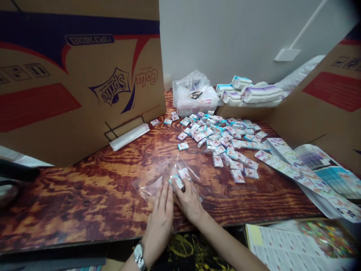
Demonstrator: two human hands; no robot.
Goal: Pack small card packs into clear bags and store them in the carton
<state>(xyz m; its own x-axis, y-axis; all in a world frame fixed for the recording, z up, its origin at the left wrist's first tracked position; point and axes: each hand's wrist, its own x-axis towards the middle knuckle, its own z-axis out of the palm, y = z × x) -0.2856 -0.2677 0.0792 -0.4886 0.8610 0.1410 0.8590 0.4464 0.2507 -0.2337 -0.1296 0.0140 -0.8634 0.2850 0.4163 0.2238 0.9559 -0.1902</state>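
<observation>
My left hand (161, 214), with a wristwatch, lies flat with fingers stretched on a clear plastic bag (153, 180) spread on the wooden table (84, 195). My right hand (188, 201) is beside it, fingers closed around a small printed packet (177, 182) at the bag's edge. A second small packet (184, 173) sits just beyond it inside or on the clear plastic. A heap of several similar small packets (222, 139) lies farther back right.
A large cardboard box (73, 82) stands at the left, another box (324, 101) at the right. A roll of clear bags (129, 137), a plastic container (194, 98), stacked packs (248, 92) and printed sticker sheets (299, 173) surround the packets.
</observation>
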